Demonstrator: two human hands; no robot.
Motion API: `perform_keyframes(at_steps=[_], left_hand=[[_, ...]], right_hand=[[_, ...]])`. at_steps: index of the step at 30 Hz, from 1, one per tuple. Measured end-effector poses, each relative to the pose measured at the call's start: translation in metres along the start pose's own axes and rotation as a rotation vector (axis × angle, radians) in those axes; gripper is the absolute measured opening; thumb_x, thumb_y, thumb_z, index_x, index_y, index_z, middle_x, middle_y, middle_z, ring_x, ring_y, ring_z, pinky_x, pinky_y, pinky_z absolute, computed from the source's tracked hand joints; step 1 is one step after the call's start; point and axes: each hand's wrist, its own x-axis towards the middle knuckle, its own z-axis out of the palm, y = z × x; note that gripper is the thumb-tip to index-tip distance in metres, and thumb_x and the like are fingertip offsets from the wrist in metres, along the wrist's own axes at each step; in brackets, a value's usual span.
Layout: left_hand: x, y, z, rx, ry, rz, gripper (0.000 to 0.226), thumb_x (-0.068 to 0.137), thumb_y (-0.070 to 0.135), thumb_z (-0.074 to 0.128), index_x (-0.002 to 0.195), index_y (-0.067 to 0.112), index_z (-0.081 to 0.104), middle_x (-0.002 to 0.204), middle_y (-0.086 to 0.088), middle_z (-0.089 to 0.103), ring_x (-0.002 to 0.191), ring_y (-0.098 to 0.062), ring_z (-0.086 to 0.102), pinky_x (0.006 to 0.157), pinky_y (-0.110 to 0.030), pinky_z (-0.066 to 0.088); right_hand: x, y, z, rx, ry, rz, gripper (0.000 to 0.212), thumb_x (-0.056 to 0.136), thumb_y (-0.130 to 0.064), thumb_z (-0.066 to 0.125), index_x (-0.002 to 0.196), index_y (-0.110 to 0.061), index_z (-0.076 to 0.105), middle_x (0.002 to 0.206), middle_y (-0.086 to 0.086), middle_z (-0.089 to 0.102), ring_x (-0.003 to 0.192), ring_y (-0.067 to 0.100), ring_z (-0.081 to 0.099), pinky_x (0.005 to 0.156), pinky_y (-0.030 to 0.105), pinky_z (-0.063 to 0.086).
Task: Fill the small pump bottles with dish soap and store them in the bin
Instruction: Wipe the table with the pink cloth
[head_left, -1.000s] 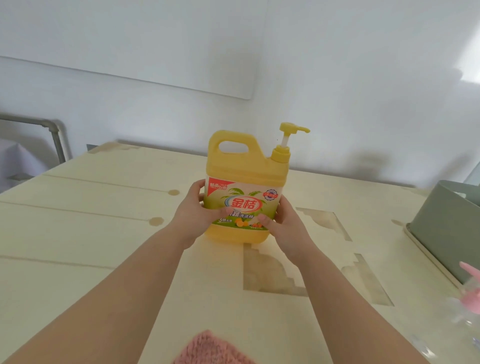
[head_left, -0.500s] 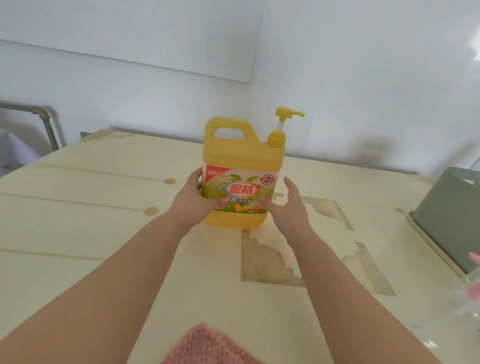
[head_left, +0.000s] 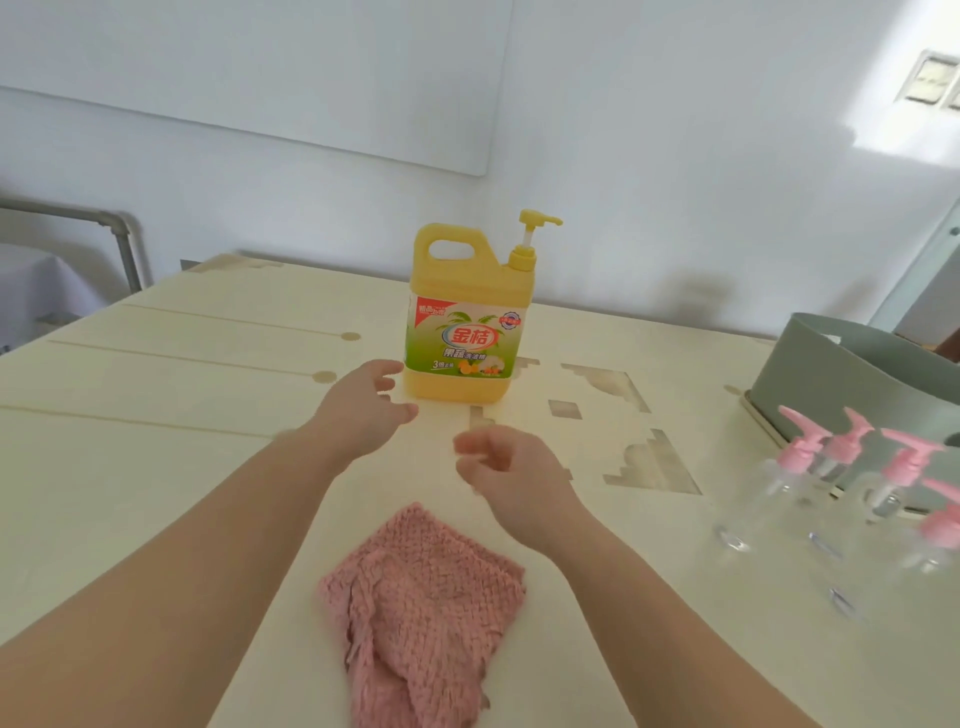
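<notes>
Large yellow plastic dish soap jug (head_left: 467, 332), upright on the pale cream bench (head_left: 156, 415), past the middle and toward the far edge below the white wall. Moulded handle on top at left, yellow pump (head_left: 537, 221) raised at right with spout pointing right. Green, white and red label facing forward. Bare bench to the jug's left and in front of it.

Just short of the jug's lower left corner, the left hand (head_left: 358, 410), not touching, fingers (head_left: 387, 368) released and spread. Nearer, in front of the jug, the right hand (head_left: 511, 467), slightly blurred, loosely curled and grasping nothing.

Between the forearms, toward the near edge, a crumpled pink knitted cloth (head_left: 421, 608). At right, a cluster of small clear pump bottles (head_left: 831, 488) with pink heads, upright, just in front of a grey-green plastic bin (head_left: 852, 374) by the bench's right edge.
</notes>
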Motion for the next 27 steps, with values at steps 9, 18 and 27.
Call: perform_keyframes(at_steps=[9, 18, 27], left_hand=[[-0.037, 0.002, 0.001, 0.130, -0.058, 0.027, 0.042, 0.087, 0.012, 0.062, 0.128, 0.022, 0.053, 0.129, -0.002, 0.054, 0.105, -0.015, 0.050, 0.084, -0.025, 0.037], [-0.048, 0.003, 0.004, 0.211, -0.070, 0.031, 0.035, 0.090, 0.008, 0.056, 0.122, 0.021, 0.058, 0.129, -0.002, 0.054, 0.103, -0.014, 0.048, 0.084, -0.025, 0.036], [-0.064, -0.001, 0.025, 0.302, -0.109, 0.047, 0.031, 0.089, 0.004, 0.053, 0.116, 0.017, 0.061, 0.120, -0.001, 0.061, 0.108, -0.018, 0.054, 0.093, -0.029, 0.041]], right_hand=[[-0.033, -0.004, 0.016, 0.218, -0.520, 0.413, 0.008, 0.096, -0.015, 0.053, 0.092, -0.009, 0.056, 0.067, 0.005, 0.063, 0.043, 0.010, 0.054, 0.038, 0.016, 0.038], [-0.051, 0.004, 0.035, -0.343, -0.181, -0.155, 0.031, 0.092, -0.035, 0.057, 0.122, -0.031, 0.060, 0.129, -0.010, 0.054, 0.117, 0.010, 0.051, 0.103, 0.030, 0.040], [-0.070, 0.041, 0.027, -0.750, -0.397, -0.239, 0.063, 0.098, -0.060, 0.025, 0.153, -0.034, 0.011, 0.162, -0.009, -0.001, 0.148, 0.008, -0.006, 0.120, 0.037, -0.007]])
